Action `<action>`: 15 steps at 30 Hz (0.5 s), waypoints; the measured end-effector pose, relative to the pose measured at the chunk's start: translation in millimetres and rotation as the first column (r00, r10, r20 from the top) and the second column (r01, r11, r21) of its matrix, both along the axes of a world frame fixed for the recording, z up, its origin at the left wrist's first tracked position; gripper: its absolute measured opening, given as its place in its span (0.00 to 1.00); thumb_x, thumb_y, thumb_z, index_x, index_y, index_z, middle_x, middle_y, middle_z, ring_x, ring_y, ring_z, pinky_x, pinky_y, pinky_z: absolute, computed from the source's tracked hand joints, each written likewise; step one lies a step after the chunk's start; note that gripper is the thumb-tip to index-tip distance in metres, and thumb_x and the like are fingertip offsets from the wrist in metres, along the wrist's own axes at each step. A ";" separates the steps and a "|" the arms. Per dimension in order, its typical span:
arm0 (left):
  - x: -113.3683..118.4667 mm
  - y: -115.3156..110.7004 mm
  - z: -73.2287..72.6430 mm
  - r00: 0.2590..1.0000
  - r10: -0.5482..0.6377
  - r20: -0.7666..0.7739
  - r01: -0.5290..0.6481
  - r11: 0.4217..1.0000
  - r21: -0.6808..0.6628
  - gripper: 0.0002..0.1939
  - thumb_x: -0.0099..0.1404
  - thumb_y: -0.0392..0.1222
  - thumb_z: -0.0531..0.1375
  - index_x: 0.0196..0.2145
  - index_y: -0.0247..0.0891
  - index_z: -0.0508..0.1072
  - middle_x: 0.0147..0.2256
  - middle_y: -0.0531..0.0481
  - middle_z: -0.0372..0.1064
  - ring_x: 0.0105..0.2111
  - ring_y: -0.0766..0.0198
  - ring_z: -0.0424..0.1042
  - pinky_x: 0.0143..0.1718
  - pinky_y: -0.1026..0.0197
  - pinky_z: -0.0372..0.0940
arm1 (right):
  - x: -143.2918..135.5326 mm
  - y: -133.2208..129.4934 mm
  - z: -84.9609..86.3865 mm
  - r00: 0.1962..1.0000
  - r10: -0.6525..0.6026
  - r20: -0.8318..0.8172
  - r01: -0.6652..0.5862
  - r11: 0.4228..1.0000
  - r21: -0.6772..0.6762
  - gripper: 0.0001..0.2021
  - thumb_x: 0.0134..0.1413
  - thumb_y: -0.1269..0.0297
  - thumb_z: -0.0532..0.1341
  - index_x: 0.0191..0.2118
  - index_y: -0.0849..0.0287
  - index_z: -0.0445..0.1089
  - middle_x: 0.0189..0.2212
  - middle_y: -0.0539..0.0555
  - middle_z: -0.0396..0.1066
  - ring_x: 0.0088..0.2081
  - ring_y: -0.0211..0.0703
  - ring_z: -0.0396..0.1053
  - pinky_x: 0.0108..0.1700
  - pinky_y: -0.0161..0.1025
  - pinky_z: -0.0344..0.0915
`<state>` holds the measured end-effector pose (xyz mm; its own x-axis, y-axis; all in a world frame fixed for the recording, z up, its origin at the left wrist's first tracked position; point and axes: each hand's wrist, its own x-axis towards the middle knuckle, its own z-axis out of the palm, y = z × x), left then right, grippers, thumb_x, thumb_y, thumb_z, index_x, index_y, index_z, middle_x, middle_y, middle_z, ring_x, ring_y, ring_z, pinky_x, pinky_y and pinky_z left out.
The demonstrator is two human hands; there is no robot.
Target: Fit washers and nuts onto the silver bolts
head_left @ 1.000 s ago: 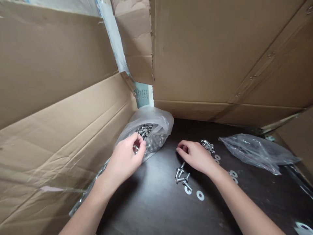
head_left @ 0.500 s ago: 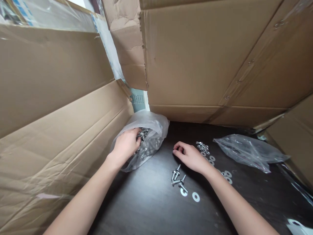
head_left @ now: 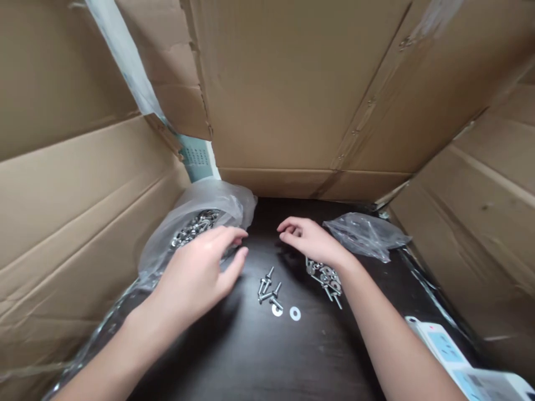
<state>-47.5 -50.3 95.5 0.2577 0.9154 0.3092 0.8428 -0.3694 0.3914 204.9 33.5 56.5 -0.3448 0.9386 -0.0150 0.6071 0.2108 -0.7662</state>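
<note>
My left hand [head_left: 204, 267] is in front of an open clear plastic bag [head_left: 228, 195] holding many small shiny metal parts [head_left: 194, 227]. Its thumb stands apart from the fingers, and nothing shows between them. My right hand [head_left: 307, 238] hovers over the dark table with fingers curled and the thumb close to the index fingertip; whatever it may hold is hidden. Between and below the hands lies a small group of bolts [head_left: 270, 289]. A washer [head_left: 277, 310] partly under one bolt and another washer [head_left: 295, 313] lie just in front.
Beside my right forearm sits a pile of bolts, washers and nuts [head_left: 328, 281], partly covered by the arm. A flattened clear bag [head_left: 368, 234] lies behind it. Cardboard walls [head_left: 292, 100] enclose the dark table [head_left: 267, 356]. A white and blue object [head_left: 447, 345] lies at right front.
My left hand has come out of the bag of metal parts, toward me and the right, its thumb spreading from the fingers. My right hand stays curled. The view has shifted to the right.
</note>
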 end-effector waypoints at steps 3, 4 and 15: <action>23.1 0.5 -10.7 0.988 -0.151 0.009 0.150 0.966 -0.212 0.14 0.71 0.47 0.55 0.48 0.43 0.77 0.39 0.49 0.80 0.37 0.55 0.79 0.39 0.55 0.70 | 29.8 4.3 14.7 0.986 -0.161 0.050 0.156 0.983 0.093 0.10 0.52 0.70 0.60 0.40 0.60 0.76 0.28 0.49 0.72 0.28 0.38 0.66 0.32 0.34 0.60; 29.7 4.5 -16.9 0.985 -0.175 0.001 0.169 0.953 -0.252 0.13 0.71 0.45 0.56 0.47 0.42 0.77 0.39 0.49 0.80 0.37 0.55 0.79 0.38 0.55 0.70 | 39.1 5.2 18.1 0.973 -0.210 0.095 0.200 0.975 0.101 0.11 0.51 0.72 0.59 0.39 0.60 0.76 0.27 0.49 0.72 0.27 0.38 0.65 0.30 0.34 0.59; 70.5 58.1 -67.3 0.960 -0.264 0.094 0.280 0.922 -0.269 0.10 0.67 0.39 0.58 0.42 0.41 0.78 0.35 0.49 0.80 0.34 0.56 0.78 0.35 0.57 0.68 | 48.3 14.0 1.9 0.856 -0.334 0.395 0.305 0.943 0.136 0.09 0.50 0.74 0.64 0.37 0.59 0.78 0.29 0.54 0.79 0.32 0.45 0.74 0.36 0.38 0.62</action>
<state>22.9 7.8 28.2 0.4986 0.8636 0.0746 0.6996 -0.4518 0.5536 253.2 47.5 58.4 -0.0022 0.9997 -0.0227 0.9040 -0.0077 -0.4276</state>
